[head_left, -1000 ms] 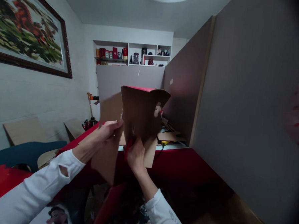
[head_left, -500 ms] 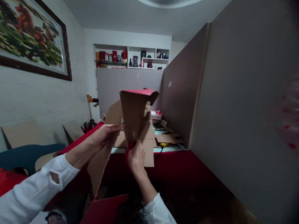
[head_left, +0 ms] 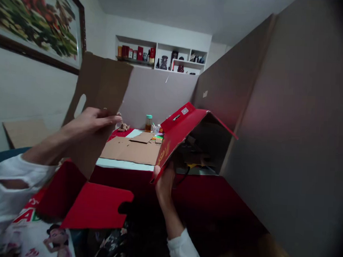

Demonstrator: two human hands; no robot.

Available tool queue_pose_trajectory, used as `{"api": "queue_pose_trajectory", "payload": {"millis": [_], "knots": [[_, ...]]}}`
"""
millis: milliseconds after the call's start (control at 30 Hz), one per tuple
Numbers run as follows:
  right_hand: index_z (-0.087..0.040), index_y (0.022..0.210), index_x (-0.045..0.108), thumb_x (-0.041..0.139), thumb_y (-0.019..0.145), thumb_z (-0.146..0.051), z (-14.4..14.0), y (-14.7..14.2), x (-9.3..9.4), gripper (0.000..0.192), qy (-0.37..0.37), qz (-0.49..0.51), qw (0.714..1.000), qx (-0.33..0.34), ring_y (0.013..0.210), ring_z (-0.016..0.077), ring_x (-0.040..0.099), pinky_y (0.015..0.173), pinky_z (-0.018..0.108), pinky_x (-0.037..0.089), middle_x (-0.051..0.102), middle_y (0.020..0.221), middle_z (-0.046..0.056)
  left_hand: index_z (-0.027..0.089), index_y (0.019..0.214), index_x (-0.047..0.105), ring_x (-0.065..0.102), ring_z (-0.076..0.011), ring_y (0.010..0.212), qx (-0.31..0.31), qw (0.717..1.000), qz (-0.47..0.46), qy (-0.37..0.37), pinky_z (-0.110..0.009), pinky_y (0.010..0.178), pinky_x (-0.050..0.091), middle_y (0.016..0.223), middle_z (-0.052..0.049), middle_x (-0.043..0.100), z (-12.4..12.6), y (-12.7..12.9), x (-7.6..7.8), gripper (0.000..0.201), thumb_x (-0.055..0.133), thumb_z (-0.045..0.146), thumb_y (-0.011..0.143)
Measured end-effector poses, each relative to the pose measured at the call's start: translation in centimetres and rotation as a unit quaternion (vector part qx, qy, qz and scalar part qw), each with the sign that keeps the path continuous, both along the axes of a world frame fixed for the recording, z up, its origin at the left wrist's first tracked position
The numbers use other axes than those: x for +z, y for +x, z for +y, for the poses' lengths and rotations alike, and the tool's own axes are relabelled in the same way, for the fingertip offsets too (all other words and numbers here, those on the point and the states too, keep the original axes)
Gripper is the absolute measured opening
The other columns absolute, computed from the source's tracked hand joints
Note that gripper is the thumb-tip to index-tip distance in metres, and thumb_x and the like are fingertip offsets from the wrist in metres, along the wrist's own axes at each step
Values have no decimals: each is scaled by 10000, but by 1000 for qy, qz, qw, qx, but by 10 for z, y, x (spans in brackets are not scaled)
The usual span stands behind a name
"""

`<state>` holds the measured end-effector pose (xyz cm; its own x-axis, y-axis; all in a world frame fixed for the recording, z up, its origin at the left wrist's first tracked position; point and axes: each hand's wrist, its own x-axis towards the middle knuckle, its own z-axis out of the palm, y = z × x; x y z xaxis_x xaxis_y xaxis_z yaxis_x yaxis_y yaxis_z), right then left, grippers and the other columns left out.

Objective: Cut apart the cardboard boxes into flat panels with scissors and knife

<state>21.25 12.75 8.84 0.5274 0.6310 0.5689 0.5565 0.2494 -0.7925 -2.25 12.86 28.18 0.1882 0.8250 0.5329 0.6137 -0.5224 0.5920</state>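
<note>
My left hand point(head_left: 87, 127) grips a tall piece of brown cardboard point(head_left: 103, 81) with an oval handle hole, its thumb and fingers pinching the right part. A red flap point(head_left: 97, 207) with a notched edge hangs below and seems to be part of this piece. My right hand point(head_left: 165, 182) is closed on the lower edge of a separate folded red cardboard piece point(head_left: 186, 125), which has gold print and a small slotted tab. The red piece's underside is in shadow. Whether the red-handled scissors are still in my right hand is hidden.
Flat brown cardboard point(head_left: 132, 151) lies on the red-covered table point(head_left: 196, 199). A jar with a green lid point(head_left: 148, 123) stands at the back. A grey partition point(head_left: 289, 131) rises on the right. A printed bag point(head_left: 39, 236) is low at the left.
The cardboard that was between my hands is now two separate pieces. My left hand has moved left and up with one, while the other has turned its red face toward me in my right hand.
</note>
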Motion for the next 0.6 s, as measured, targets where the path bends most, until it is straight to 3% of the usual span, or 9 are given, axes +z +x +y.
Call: {"api": "queue_pose_trajectory", "payload": {"millis": [133,267,433,600], "knots": [[-160,1048,570,588,794,-254,-4,2,-2,271,36,1,999,-2,842,289,684,743,362,521,724,911,142,139,715,579,516,-170,672,82,966,244,-4,-294,636,336,668,-40,546,40,2,-16,463,602,576,868],[-172,995,557,548,817,-352,-12,5,3,253,57,-12,998,-1,753,291,659,719,395,509,700,844,132,117,900,674,641,-266,789,52,908,416,-19,-319,660,405,849,-142,696,60,23,-35,461,563,563,878],[-138,1034,585,567,855,-384,-18,11,-5,305,70,-26,997,1,804,301,676,731,401,520,704,895,162,89,1042,707,701,-307,867,-2,873,488,-5,-362,721,475,971,-201,740,83,54,-63,330,534,340,917],[-126,1220,593,607,949,-391,-20,21,-21,379,85,-38,996,9,828,258,709,712,350,563,729,973,132,58,1109,676,711,-320,918,-48,872,487,22,-387,764,496,1017,-214,738,115,68,-86,287,549,201,895]]}}
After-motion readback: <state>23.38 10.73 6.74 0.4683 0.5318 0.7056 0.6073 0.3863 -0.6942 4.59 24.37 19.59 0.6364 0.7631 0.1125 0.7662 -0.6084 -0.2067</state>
